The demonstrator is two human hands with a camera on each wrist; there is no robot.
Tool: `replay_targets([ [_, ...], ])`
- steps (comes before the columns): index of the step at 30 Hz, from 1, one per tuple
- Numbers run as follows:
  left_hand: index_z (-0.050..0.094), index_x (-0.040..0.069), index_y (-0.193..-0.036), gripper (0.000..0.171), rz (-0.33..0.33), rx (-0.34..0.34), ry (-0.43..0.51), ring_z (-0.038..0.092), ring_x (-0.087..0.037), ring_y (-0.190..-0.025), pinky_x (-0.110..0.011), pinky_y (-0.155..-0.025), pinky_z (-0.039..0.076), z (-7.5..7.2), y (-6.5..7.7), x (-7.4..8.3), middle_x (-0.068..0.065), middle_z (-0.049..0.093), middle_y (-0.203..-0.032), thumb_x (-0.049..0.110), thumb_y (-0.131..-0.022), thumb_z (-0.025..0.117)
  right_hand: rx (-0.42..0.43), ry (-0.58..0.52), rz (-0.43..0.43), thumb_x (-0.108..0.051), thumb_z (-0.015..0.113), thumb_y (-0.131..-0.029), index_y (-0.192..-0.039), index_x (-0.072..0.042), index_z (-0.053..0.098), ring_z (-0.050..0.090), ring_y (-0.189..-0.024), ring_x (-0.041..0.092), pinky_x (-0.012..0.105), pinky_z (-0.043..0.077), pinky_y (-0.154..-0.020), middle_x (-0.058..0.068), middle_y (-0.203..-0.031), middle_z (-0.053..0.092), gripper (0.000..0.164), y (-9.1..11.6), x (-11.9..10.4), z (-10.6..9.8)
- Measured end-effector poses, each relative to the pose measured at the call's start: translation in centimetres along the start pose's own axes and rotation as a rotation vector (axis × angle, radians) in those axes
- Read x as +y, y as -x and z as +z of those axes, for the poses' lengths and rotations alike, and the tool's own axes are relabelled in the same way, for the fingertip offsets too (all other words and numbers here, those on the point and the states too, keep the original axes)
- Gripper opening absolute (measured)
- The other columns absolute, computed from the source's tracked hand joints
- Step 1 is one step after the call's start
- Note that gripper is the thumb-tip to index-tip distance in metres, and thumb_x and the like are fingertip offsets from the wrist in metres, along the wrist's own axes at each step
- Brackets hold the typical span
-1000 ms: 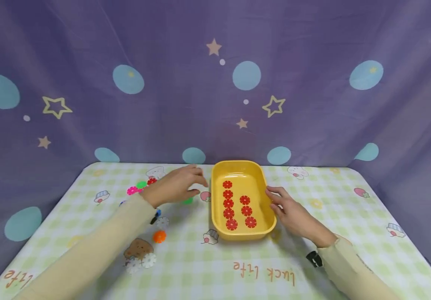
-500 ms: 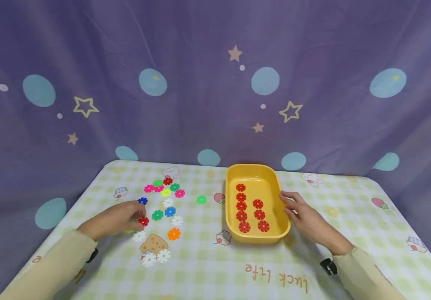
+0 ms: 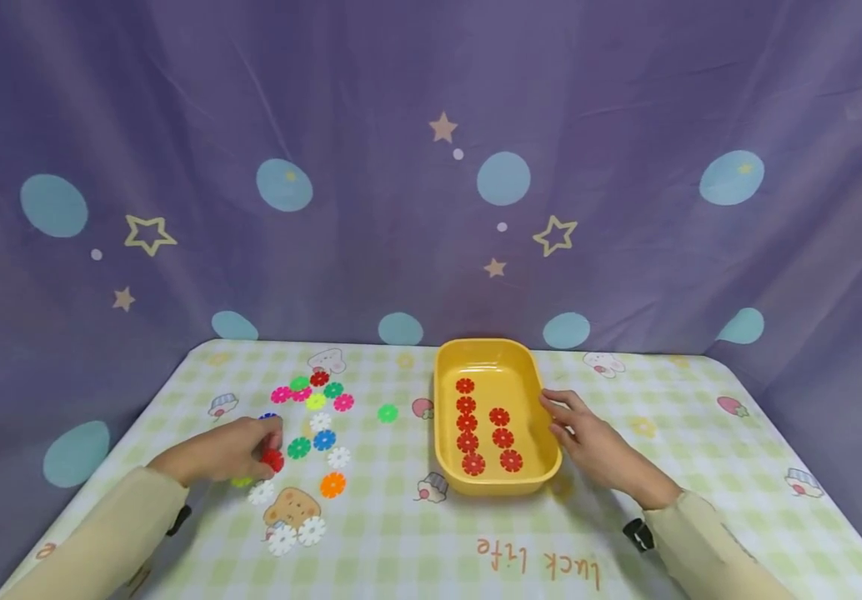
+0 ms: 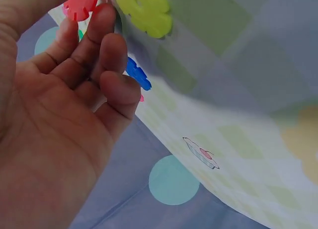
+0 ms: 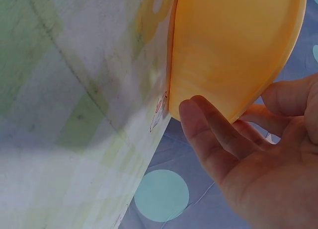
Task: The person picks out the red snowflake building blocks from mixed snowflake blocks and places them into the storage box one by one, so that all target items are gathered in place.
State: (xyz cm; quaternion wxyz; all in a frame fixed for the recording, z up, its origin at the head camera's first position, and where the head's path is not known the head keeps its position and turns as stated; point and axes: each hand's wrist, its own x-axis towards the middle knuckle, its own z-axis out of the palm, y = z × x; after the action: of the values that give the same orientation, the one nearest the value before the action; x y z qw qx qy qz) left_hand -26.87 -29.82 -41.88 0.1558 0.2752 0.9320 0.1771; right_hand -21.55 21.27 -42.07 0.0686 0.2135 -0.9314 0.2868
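In the head view, my left hand [image 3: 239, 450] is over the left side of the table and pinches a red snowflake disc [image 3: 273, 461] between thumb and fingertips. The left wrist view shows this red snowflake disc [image 4: 80, 5] at the fingertips, beside a yellow-green disc [image 4: 146, 13]. My right hand [image 3: 599, 446] holds the right rim of a yellow plastic tray [image 3: 517, 375]. Seen from the right wrist, thumb and index finger meet at the tray's edge [image 5: 278, 50] while the other fingers stay beside its outer wall. Red discs lie in two columns inside the tray.
Loose snowflake discs in several colours surround the left hand, including an orange disc [image 3: 333, 484], a blue disc [image 3: 324, 440] and a white disc [image 3: 312, 531]. One green disc [image 3: 388, 413] lies nearer the tray. A purple curtain [image 3: 371, 167] hangs behind the checked tablecloth [image 3: 386, 550].
The left hand has moved from beside the tray leftward to the loose discs and taken hold of a red one. The right hand stays at the tray's rim. The head view has shifted slightly.
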Motion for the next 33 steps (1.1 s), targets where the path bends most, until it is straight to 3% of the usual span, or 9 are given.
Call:
replay_targets([
  [6, 0.052, 0.018, -0.094, 0.034, 0.003, -0.026, 0.002, 0.047, -0.011, -0.066, -0.028, -0.060, 0.040, 0.1, 0.2, 0.2, 0.005, 0.052, -0.077, 0.011, -0.075, 0.079, -0.005, -0.004, 0.010, -0.003, 0.053, -0.095, -0.135, 0.005, 0.046, 0.050, -0.119, 0.027, 0.044, 0.043, -0.091, 0.015, -0.142, 0.039, 0.042, 0.0, -0.1, 0.1],
  [12, 0.059, 0.022, -0.090, 0.031, 0.030, -0.037, 0.016, 0.048, -0.013, -0.070, -0.028, -0.061, 0.041, 0.2, 0.4, 0.3, 0.006, 0.054, -0.078, 0.006, -0.072, 0.079, -0.003, -0.001, 0.007, -0.003, 0.054, -0.095, -0.135, 0.005, 0.046, 0.049, -0.119, 0.028, 0.045, 0.043, -0.092, 0.016, -0.141, 0.039, 0.042, 0.2, -0.3, 0.0],
  [21, 0.068, 0.022, -0.092, 0.019, 0.144, 0.033, -0.046, 0.050, -0.012, -0.071, -0.025, -0.062, 0.043, -0.3, 0.2, 0.8, 0.012, 0.055, -0.082, 0.019, -0.077, 0.079, 0.003, 0.000, -0.003, -0.002, 0.053, -0.095, -0.135, 0.006, 0.046, 0.053, -0.115, 0.026, 0.045, 0.043, -0.092, 0.016, -0.140, 0.039, 0.042, 0.2, -0.4, 0.0],
  [28, 0.069, 0.019, -0.102, 0.022, 0.288, 0.160, -0.168, 0.053, -0.009, -0.078, -0.027, -0.068, 0.048, -1.0, -0.4, 3.8, 0.015, 0.055, -0.092, 0.024, -0.081, 0.076, -0.009, -0.013, 0.014, -0.003, 0.052, -0.096, -0.137, 0.005, 0.044, 0.056, -0.111, 0.027, 0.044, 0.045, -0.088, 0.016, -0.142, 0.038, 0.042, 0.3, -0.4, -0.1],
  [33, 0.068, 0.018, -0.106, 0.031, 0.431, 0.241, -0.214, 0.053, -0.009, -0.088, -0.029, -0.077, 0.048, -1.5, -1.9, 7.1, 0.012, 0.056, -0.100, 0.042, -0.087, 0.064, -0.010, -0.013, 0.007, -0.003, 0.051, -0.096, -0.137, 0.005, 0.044, 0.055, -0.113, 0.026, 0.044, 0.045, -0.089, 0.016, -0.142, 0.038, 0.043, 0.3, -0.5, -0.1],
])
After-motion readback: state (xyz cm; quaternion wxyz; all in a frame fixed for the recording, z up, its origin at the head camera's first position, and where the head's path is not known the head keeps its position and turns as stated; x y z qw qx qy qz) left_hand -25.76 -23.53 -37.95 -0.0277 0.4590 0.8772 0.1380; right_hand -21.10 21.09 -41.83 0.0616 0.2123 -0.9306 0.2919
